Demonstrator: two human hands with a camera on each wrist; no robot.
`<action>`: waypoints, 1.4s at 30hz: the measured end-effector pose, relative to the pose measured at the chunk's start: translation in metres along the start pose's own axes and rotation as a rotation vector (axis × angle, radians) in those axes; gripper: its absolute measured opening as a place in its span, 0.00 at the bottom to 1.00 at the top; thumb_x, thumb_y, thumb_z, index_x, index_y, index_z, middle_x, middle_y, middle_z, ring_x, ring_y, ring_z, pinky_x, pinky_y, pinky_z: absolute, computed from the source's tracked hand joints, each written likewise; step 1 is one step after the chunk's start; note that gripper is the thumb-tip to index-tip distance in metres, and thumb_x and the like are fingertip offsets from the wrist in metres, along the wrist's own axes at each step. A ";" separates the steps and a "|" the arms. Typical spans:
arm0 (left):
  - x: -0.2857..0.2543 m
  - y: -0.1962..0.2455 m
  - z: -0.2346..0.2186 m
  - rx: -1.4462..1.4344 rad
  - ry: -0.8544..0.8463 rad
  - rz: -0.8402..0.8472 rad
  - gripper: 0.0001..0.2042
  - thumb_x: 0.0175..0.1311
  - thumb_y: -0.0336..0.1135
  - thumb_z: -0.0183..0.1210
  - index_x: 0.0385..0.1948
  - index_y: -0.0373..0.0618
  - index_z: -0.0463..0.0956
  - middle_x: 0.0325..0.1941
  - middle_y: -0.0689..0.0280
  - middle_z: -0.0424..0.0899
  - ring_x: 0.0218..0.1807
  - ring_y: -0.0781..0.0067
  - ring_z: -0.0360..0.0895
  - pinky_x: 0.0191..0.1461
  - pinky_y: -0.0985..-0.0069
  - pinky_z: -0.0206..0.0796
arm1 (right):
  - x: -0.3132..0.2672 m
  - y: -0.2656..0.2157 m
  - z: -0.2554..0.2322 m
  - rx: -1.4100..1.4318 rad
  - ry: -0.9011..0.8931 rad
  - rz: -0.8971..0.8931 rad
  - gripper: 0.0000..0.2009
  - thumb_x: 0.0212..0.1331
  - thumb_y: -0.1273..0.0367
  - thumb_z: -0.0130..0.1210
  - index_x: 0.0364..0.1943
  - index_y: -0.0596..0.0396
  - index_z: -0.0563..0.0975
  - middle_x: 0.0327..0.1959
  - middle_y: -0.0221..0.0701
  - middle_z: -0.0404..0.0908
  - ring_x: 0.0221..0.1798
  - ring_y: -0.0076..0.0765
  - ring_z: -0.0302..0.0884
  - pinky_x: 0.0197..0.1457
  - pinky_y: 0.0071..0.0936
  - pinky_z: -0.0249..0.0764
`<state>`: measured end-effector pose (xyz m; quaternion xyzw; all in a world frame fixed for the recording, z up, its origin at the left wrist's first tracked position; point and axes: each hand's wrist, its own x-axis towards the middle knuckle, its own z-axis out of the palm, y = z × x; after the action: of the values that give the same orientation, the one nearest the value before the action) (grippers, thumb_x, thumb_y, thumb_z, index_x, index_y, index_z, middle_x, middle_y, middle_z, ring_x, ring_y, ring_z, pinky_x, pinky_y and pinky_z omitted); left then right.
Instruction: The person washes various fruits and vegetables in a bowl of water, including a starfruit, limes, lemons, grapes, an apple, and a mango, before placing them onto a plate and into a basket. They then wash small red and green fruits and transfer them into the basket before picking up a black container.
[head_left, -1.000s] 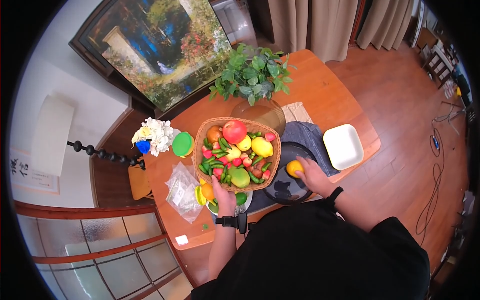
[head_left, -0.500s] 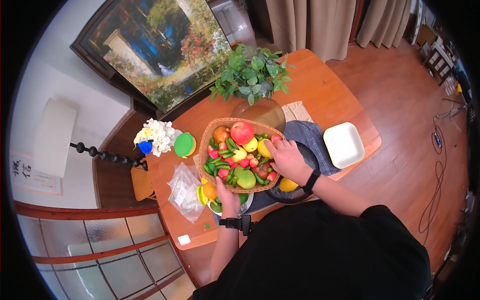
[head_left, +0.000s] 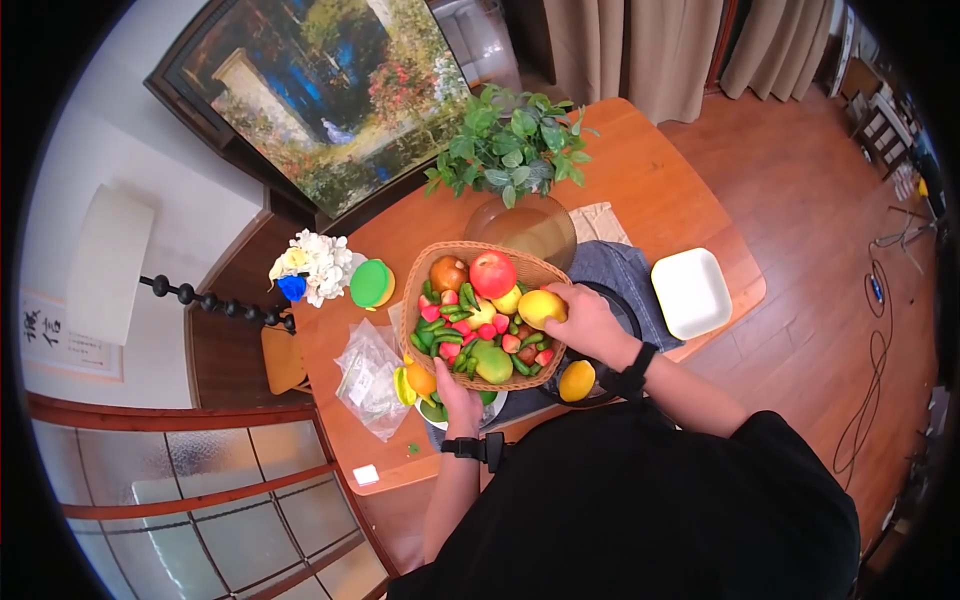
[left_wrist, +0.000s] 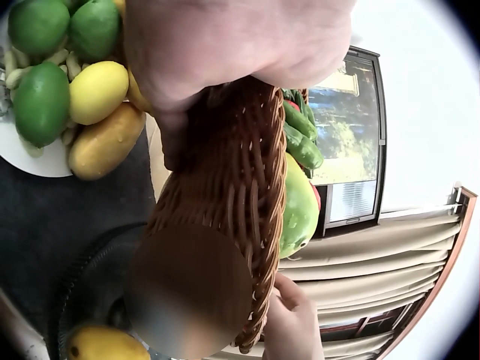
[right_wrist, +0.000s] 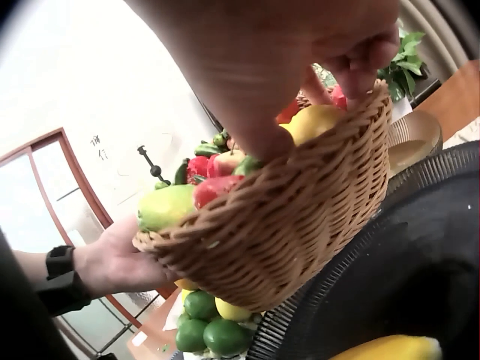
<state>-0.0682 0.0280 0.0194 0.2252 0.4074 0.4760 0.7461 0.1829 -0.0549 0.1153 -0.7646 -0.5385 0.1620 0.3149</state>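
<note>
A wicker basket full of fruit and peppers is held up by my left hand, which grips its near side from below. In the right wrist view the basket hangs tilted beside the black tray. My right hand is at the basket's right rim, its fingers round a yellow lemon. Inside lie a red apple, a green mango, green peppers and small red fruits. A yellow mango rests on the black tray.
A white square dish stands at the right. A white plate with green and yellow fruit is left of the tray. Around the table are a plastic bag, a green-lidded jar, white flowers and a leafy plant.
My right hand has left the yellow mango on the tray, moved up and left to the basket, and taken hold of the lemon at its right side. The basket has shifted slightly right.
</note>
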 end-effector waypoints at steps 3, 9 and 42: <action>0.001 0.002 -0.004 -0.002 0.051 0.019 0.27 0.77 0.53 0.40 0.68 0.44 0.60 0.70 0.60 0.67 0.69 0.59 0.66 0.73 0.58 0.57 | -0.005 0.014 -0.023 0.494 -0.093 0.257 0.25 0.53 0.62 0.55 0.55 0.61 0.76 0.42 0.49 0.84 0.46 0.51 0.83 0.52 0.35 0.76; -0.005 0.010 -0.010 -0.059 0.081 0.025 0.28 0.77 0.54 0.41 0.69 0.44 0.59 0.71 0.59 0.66 0.70 0.58 0.64 0.74 0.58 0.55 | -0.037 0.105 -0.012 0.372 -0.043 0.401 0.24 0.53 0.64 0.56 0.54 0.61 0.76 0.42 0.50 0.83 0.49 0.54 0.82 0.55 0.39 0.75; -0.010 0.022 -0.014 -0.040 0.165 0.017 0.27 0.77 0.52 0.42 0.68 0.43 0.59 0.71 0.59 0.66 0.70 0.59 0.65 0.74 0.58 0.56 | -0.026 0.093 -0.007 -0.109 -0.023 -0.118 0.35 0.48 0.68 0.65 0.65 0.54 0.67 0.60 0.49 0.69 0.61 0.58 0.69 0.65 0.42 0.68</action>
<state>-0.0933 0.0280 0.0320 0.1738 0.4562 0.5072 0.7102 0.2447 -0.1016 0.0575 -0.7456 -0.5942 0.1226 0.2756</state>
